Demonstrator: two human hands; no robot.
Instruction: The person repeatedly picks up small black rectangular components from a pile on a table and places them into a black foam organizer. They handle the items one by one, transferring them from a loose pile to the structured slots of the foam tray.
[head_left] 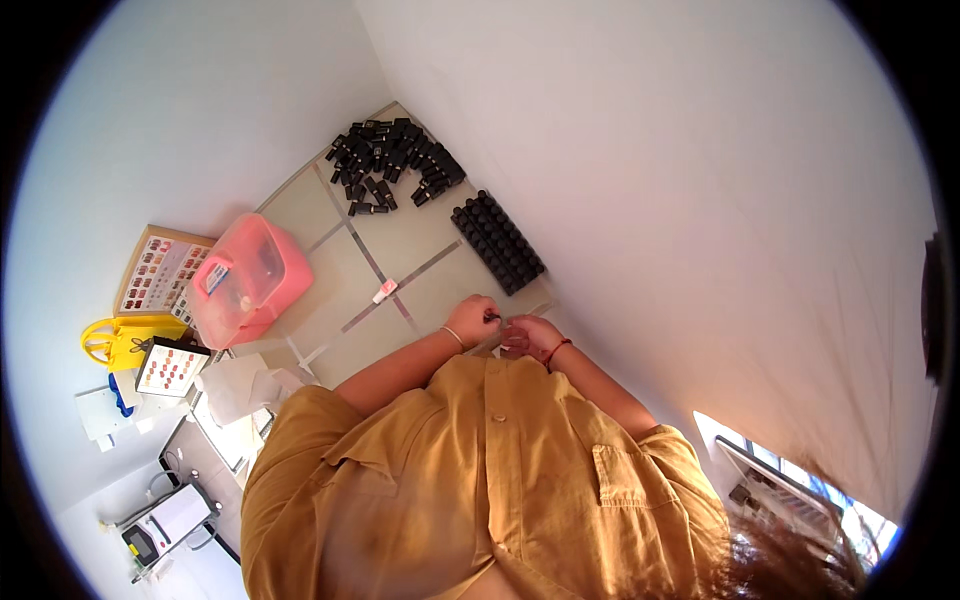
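Two walls, a left wall [240,110] and a right wall [660,190], run beside the tabletop [420,232] and meet past its far corner. Near the left edge, a pink box [292,272] takes up room. To the right of it, the middle of the tabletop has lots of open room, with only a little pink and white thing [385,291] lying there. A heap of black pieces [385,160] fills the far corner. A black block [497,243] lies along the right edge, just beside the wall. The shirt [490,450] hides the near edge.

The left hand [472,320] has its fingers bent and is pinching a small dark thing [491,318]. That thing is at the fingertips, on the side facing the other hand, close to the near end of the right edge. The right hand [532,336] is just beside it, with bent fingers. I cannot tell if it is pinching anything, because the bit between the hands is too small to see well.

Farthest left is a soft-looking yellow bag [125,350] with loop handles. Beside it is a flat board [165,270] with rows of little colored squares. The pink box is see-through, like shiny plastic, with rounded corners. The heaped pieces are short and bottle-shaped, lying every which way. The block has neat rows of round, bumpy tops.
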